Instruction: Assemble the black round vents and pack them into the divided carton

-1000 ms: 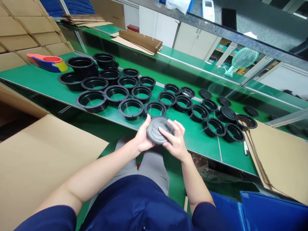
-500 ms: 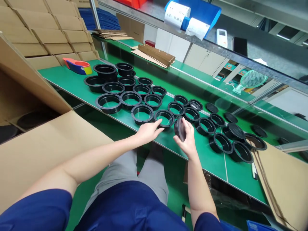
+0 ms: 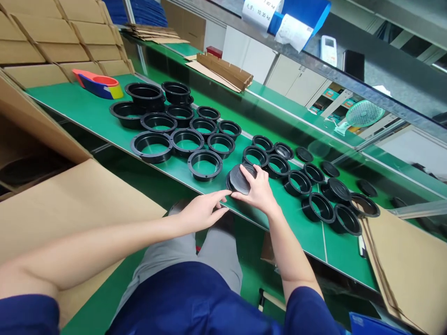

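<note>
A round black lid (image 3: 240,179) lies over a black flanged ring (image 3: 228,183) near the table's front edge. My right hand (image 3: 259,191) grips the lid from the right, thumb at the front rim and fingers across its top. Just left of it is my left hand (image 3: 201,213), fingers apart and holding nothing; its index fingertip is at the near edge of the lid and ring. Another black ring (image 3: 205,177) stands to the left, its centre open. Whether the lid is fully seated cannot be seen.
Several more black rings (image 3: 151,158) stand in groups on the green table (image 3: 279,211). Loose black lids (image 3: 304,154) lie along the back right. Cardboard boxes (image 3: 56,51) are stacked at left, flat cardboard (image 3: 401,260) at right. A metal shelf (image 3: 314,60) spans above.
My right hand has moved left and tipped the lid from on edge to flat over the ring. My left hand has drawn back from the ring's opening toward the table's front edge.
</note>
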